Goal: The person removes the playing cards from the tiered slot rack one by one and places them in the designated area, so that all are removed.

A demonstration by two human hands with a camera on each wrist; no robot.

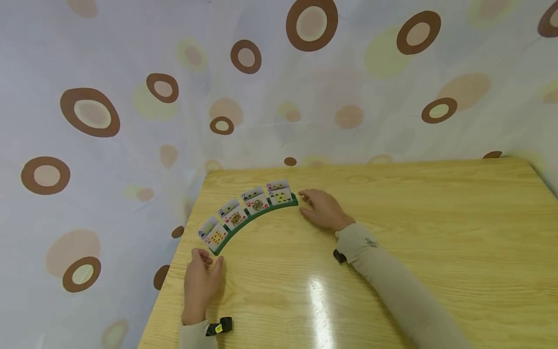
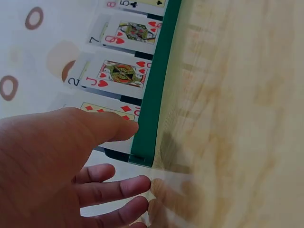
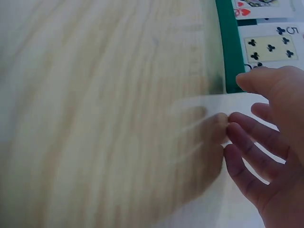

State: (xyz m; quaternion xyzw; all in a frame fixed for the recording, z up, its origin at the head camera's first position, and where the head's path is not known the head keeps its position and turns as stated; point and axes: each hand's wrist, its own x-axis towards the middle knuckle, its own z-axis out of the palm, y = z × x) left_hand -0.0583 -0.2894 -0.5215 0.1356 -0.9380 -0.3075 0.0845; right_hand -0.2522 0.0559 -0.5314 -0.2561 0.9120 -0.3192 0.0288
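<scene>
Spanning the background: a pale wall covering [image 1: 270, 92] printed with brown rings and soft peach and yellow blobs.
Tabletop: light wood-grain table [image 1: 383, 271], with a bright streak of reflected light near its front.
Sleeves: pale long sleeves on both arms, the right sleeve [image 1: 405, 286] carrying a small dark print near the cuff.
Card holder: curved green card holder [image 2: 157, 80] on the far left part of the table, bowed away from the person and lying between the two hands.
Left hand: left hand [image 1: 201, 283] at the holder's near left end, thumb and fingers parted around that end; whether they touch it I cannot tell.
Right hand: right hand [image 1: 324, 209] just beside the far right end, fingers relaxed, thumb tip by the green corner; contact cannot be told. The hands are well apart.
Front cards, left to right: ten of diamonds [image 1: 217, 237], jack of hearts [image 2: 121, 73], queen of hearts [image 2: 135, 33], five of clubs [image 3: 270, 47], all upright in the holder.
Rear cards: a second row showing above them, including a 2, a 7 and a red 8.
Wristwear: black wrist device [image 1: 225, 324] on the left wrist.
</scene>
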